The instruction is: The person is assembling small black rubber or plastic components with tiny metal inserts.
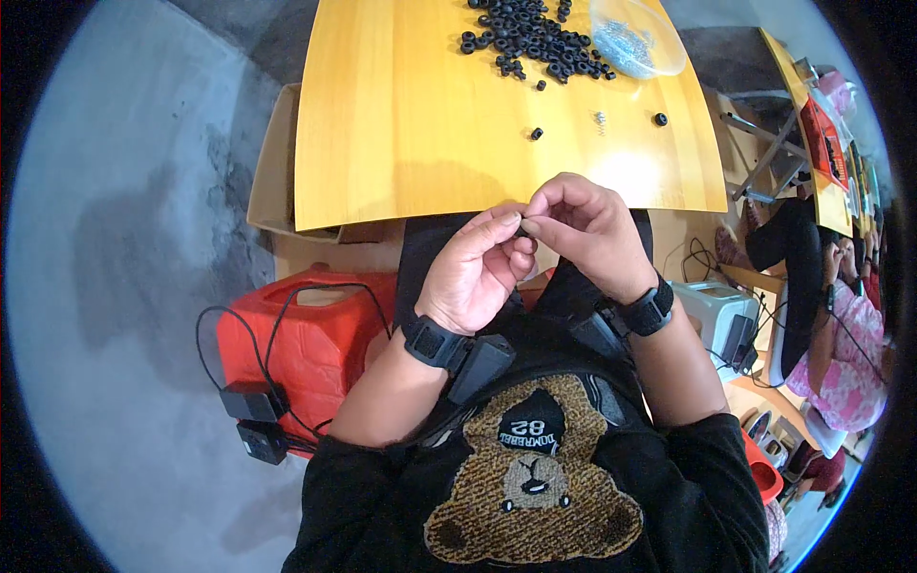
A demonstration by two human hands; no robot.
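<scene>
At the far left stands a red plastic stool (325,334), with a black cable (270,349) looping over it and a black rectangular power adapter (253,401) at its side. Above it, partly under the table edge, is an open brown cardboard box (272,172). The yellow, wood-grained table (411,124) spreads rightward from there. Just off its near edge, the person's left hand (482,272) has thumb and forefinger pinched together, the other fingers curled; a small dark piece (522,232), mostly hidden, sits between the fingertips of both hands. On the table beyond lies a heap of small black ring-shaped parts (535,40), with one loose black cylindrical part (537,134) nearer. The right hand (585,224) meets the left, its thumb and forefinger closed on the same piece. Farther right come a small silvery coil spring (601,120), a round translucent plastic bowl (671,50) of fine silvery pieces, and a single round black part (660,119). Rightmost, past a pale blue-grey plastic stool (712,304), sits another person in a pink patterned top (845,382)
</scene>
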